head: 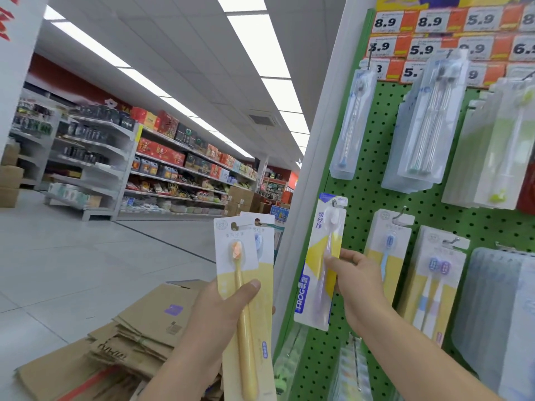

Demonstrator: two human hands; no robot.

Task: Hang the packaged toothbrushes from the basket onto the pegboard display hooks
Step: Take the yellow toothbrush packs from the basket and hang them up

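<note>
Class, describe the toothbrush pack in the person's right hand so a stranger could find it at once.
Start at the green pegboard and follow its left edge down to the right hand. It pinches the purple toothbrush pack at a hook. Unlike its neighbours, it bears blue FROG lettering.

Bright, even light from ceiling panels (254, 39); wide-angle bending at edges; right-side packages (492, 146) blurred.

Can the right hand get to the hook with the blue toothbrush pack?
Probably yes: the hook is just up-right of the right hand, nothing between, but that hand grips the purple toothbrush pack.
</note>
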